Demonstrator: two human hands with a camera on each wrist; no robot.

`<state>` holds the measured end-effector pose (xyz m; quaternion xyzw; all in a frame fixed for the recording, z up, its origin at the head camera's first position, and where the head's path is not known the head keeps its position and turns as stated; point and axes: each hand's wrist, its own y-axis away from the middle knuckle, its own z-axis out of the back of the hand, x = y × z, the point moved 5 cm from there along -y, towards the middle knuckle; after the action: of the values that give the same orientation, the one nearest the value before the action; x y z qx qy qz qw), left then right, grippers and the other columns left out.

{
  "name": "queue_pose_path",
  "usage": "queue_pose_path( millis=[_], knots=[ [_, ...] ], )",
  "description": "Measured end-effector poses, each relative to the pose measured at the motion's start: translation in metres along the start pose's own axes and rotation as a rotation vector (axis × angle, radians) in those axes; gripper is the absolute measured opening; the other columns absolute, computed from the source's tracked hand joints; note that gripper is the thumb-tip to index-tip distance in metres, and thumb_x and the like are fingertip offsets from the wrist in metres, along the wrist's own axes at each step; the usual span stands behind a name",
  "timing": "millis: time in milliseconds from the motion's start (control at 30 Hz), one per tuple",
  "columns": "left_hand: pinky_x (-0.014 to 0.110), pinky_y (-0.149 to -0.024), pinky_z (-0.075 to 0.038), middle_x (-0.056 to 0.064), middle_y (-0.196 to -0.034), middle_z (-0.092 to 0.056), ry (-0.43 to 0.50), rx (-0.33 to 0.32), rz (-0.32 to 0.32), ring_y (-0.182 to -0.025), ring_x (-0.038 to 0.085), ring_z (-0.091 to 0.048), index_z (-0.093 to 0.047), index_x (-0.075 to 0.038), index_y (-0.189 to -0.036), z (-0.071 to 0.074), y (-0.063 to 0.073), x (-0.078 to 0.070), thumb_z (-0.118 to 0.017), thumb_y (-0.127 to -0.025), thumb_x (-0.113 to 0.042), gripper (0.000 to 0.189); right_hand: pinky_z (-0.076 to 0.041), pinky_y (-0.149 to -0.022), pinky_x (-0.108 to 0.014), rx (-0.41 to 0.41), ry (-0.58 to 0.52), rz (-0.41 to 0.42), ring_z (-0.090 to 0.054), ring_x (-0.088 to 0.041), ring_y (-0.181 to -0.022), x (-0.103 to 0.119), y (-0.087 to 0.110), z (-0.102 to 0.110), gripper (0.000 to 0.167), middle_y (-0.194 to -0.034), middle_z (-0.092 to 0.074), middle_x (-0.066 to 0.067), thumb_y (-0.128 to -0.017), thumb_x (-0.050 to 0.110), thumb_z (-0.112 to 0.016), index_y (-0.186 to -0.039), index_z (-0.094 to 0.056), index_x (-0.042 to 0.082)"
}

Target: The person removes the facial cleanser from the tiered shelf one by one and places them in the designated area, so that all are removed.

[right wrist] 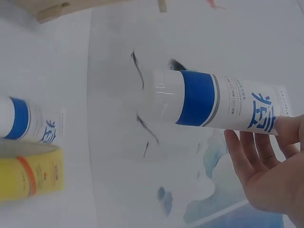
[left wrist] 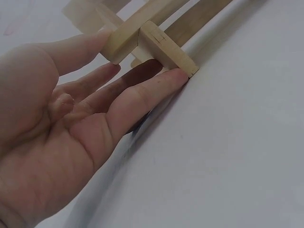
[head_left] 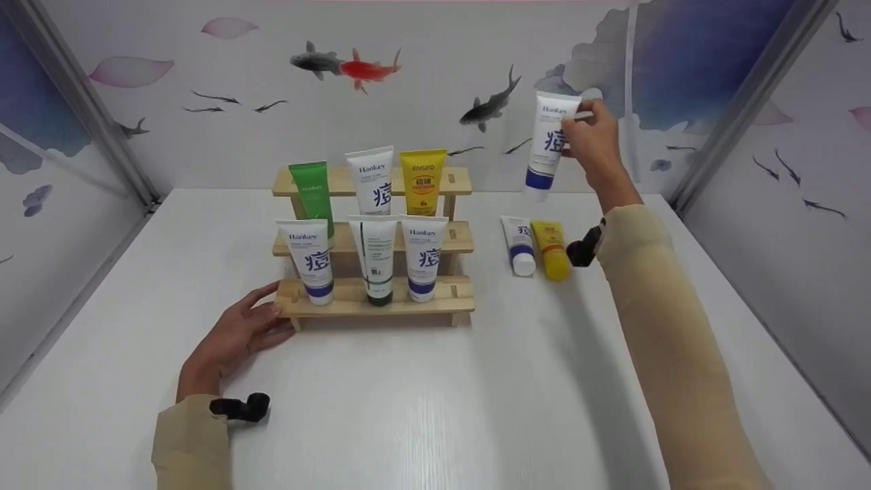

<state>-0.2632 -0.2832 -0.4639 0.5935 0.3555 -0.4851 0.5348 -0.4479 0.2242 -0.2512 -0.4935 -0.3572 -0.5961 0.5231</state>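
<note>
My right hand [head_left: 597, 141] holds a white Hankey squeeze tube [head_left: 550, 133] near its flat end, raised in front of the back wall. The tube tilts, its blue-banded cap end down. In the right wrist view the thumb lies over the tube [right wrist: 228, 99], with fingers behind. My left hand [head_left: 238, 333] grips the left end of the lowest step of a three-step wooden rack [head_left: 347, 309]. Close up, the thumb is on the shelf end and a fingertip [left wrist: 178, 76] touches the leg's foot. Beneath the right hand, a white tube [head_left: 518, 238] and a yellow tube [head_left: 550, 245] lie on the table.
On the lowest step stand two white-and-blue tubes [head_left: 309, 258] [head_left: 425, 262] flanking a white tube with a dark cap [head_left: 375, 258]. Higher up are a green tube [head_left: 313, 194], another white tube [head_left: 373, 180] and a yellow one [head_left: 423, 180]. Printed wall panels enclose the table.
</note>
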Motion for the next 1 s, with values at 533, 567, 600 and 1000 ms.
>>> queue_pose_path(
  millis=[533, 567, 600, 1000],
  knots=[
    [0.032, -0.105, -0.053, 0.021, -0.164, -0.026, 0.018, -0.006, -0.006, -0.129, 0.019, -0.059, -0.012, -0.023, -0.163, 0.001, 0.000, 0.001, -0.054, -0.104, -0.031, 0.072, -0.051, -0.111, -0.041, 0.012, 0.104, -0.137, -0.056, -0.019, -0.119, -0.100, -0.010, 0.060, 0.054, -0.129, -0.053, -0.004, -0.107, 0.032, -0.043, -0.156, -0.029, 0.013],
    [0.032, -0.105, -0.054, 0.021, -0.164, -0.027, 0.021, -0.010, -0.003, -0.128, 0.019, -0.060, -0.012, -0.023, -0.163, 0.001, 0.000, 0.002, -0.055, -0.104, -0.032, 0.074, -0.051, -0.111, -0.041, 0.016, 0.107, -0.140, -0.056, -0.020, -0.120, -0.104, -0.010, 0.061, 0.054, -0.131, -0.053, -0.006, -0.107, 0.032, -0.043, -0.156, -0.029, 0.013],
    [0.031, -0.105, -0.054, 0.021, -0.164, -0.027, 0.021, -0.014, 0.002, -0.127, 0.018, -0.060, -0.012, -0.023, -0.163, 0.002, 0.001, 0.002, -0.056, -0.103, -0.033, 0.074, -0.051, -0.111, -0.041, 0.021, 0.109, -0.145, -0.055, -0.021, -0.121, -0.109, -0.010, 0.061, 0.054, -0.135, -0.052, -0.008, -0.107, 0.033, -0.043, -0.156, -0.029, 0.013],
    [0.033, -0.108, -0.051, 0.019, -0.166, -0.022, 0.011, -0.020, 0.019, -0.146, 0.039, -0.038, -0.010, -0.025, -0.163, 0.000, -0.001, 0.001, -0.053, -0.104, -0.036, 0.074, -0.052, -0.110, -0.036, 0.056, 0.130, -0.253, -0.055, -0.025, -0.129, -0.165, -0.009, 0.066, 0.059, -0.148, -0.048, -0.016, -0.106, 0.036, -0.047, -0.158, -0.029, 0.014]
  ],
)
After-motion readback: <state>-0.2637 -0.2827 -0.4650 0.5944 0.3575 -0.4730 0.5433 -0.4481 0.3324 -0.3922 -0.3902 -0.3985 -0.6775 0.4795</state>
